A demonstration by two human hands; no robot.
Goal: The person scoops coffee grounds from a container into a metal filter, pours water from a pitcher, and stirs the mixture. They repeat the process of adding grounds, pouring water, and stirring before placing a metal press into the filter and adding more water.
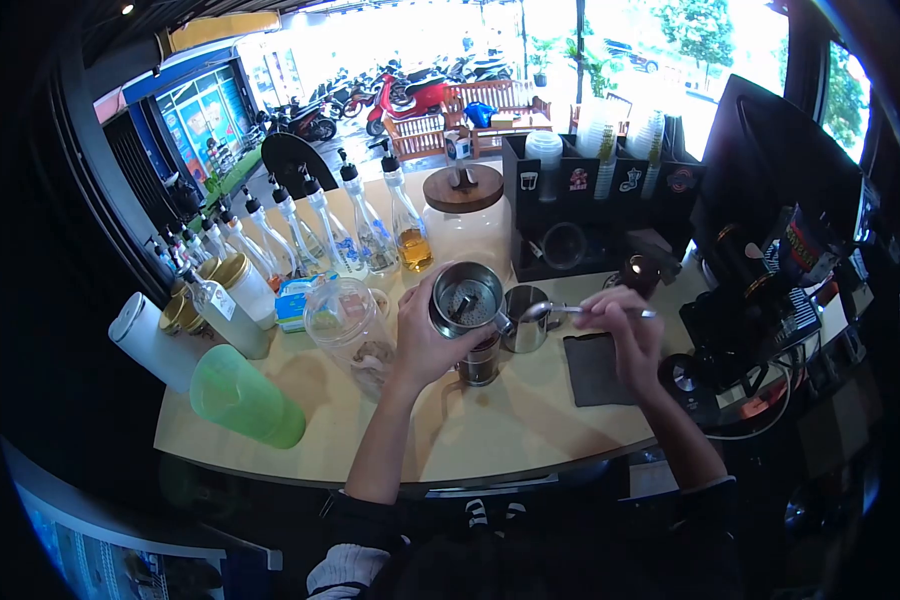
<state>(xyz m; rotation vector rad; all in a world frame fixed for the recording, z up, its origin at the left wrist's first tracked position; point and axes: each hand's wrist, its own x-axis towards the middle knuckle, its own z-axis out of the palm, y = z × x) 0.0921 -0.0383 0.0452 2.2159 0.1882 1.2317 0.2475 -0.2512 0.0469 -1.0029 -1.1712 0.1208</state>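
Observation:
My left hand (428, 338) is wrapped round a round metal cup (468, 290), whose open top faces me. Something dark lies inside the cup, too small to make out. My right hand (625, 328) grips a metal spoon (562, 308) by its handle, and its bowl points left, toward the cup. Below the cup stands a small container with dark contents (480, 364), partly hidden by my left hand. A metal pitcher (523, 335) is close by on its right. Left of my left hand is a clear jar (344, 325) with something brownish at its bottom.
Pump bottles (370, 240) line the far left edge of the counter (440, 440). A green cup (245, 398) is at the front left. Behind the cup is a large wooden-lidded jar (467, 235). A black cup rack (595, 225) and a dark mat (600, 370) are to the right.

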